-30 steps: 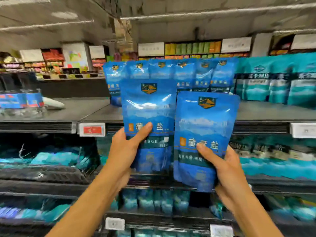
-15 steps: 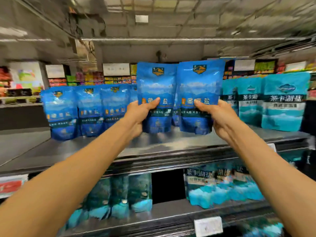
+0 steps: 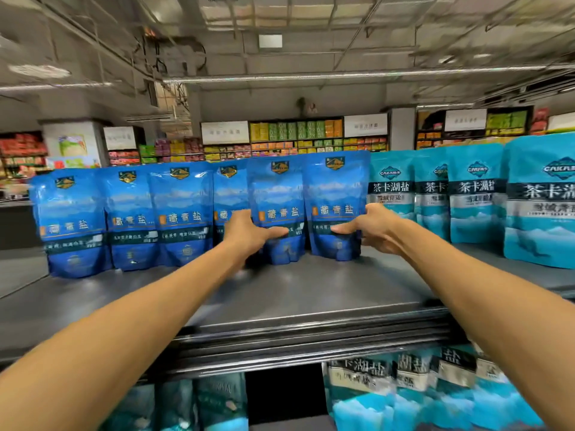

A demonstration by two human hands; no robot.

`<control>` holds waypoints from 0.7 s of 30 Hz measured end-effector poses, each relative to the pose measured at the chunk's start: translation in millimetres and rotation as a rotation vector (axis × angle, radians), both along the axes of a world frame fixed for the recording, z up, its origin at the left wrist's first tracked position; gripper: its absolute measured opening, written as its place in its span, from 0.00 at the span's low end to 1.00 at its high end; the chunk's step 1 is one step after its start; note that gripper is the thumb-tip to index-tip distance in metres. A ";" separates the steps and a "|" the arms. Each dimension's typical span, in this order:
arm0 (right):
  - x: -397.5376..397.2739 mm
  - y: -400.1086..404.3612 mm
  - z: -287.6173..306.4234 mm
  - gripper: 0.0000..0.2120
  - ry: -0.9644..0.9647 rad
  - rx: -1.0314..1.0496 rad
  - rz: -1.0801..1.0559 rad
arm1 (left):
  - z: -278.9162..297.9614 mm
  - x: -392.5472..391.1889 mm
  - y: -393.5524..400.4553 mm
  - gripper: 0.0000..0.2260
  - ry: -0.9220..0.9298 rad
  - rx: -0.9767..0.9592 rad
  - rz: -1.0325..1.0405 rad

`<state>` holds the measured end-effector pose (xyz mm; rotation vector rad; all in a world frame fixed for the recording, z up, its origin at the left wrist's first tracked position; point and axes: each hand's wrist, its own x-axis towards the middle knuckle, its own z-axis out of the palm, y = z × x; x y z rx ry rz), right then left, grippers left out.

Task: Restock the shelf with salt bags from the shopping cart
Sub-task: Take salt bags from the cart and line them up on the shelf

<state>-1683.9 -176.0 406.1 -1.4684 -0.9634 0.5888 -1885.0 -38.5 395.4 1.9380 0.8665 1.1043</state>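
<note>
Two dark blue salt bags stand upright on the grey top shelf (image 3: 298, 293), side by side in the row. My left hand (image 3: 249, 233) grips the left one (image 3: 280, 194) at its lower left, thumb across the front. My right hand (image 3: 371, 230) grips the right one (image 3: 334, 188) at its lower right, thumb on the front. Both bags' bottoms touch the shelf. Several more blue salt bags (image 3: 130, 213) stand in line to the left. The shopping cart is out of view.
Teal salt bags (image 3: 476, 194) stand right of the blue row, close to my right hand. More teal bags (image 3: 404, 396) fill the shelf below. The top shelf's front half is bare metal. Other aisles' shelves (image 3: 295, 135) lie far behind.
Both hands pushed the two blue bags forward and down from mid-air onto the top shelf, into line with the blue row. The camera view rose and moved closer.
</note>
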 end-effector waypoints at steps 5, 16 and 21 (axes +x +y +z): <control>2.3 3.4 -3.7 0.17 -0.316 -0.053 -0.179 | 2.1 -8.9 -4.3 0.28 0.432 0.348 0.177; -6.0 18.1 -2.8 0.18 -0.268 -0.111 -0.229 | 13.6 -16.6 -9.0 0.26 0.677 0.550 0.224; -12.1 10.8 -5.0 0.21 -0.310 -0.199 -0.243 | 8.3 -24.1 -7.3 0.27 0.609 0.462 0.183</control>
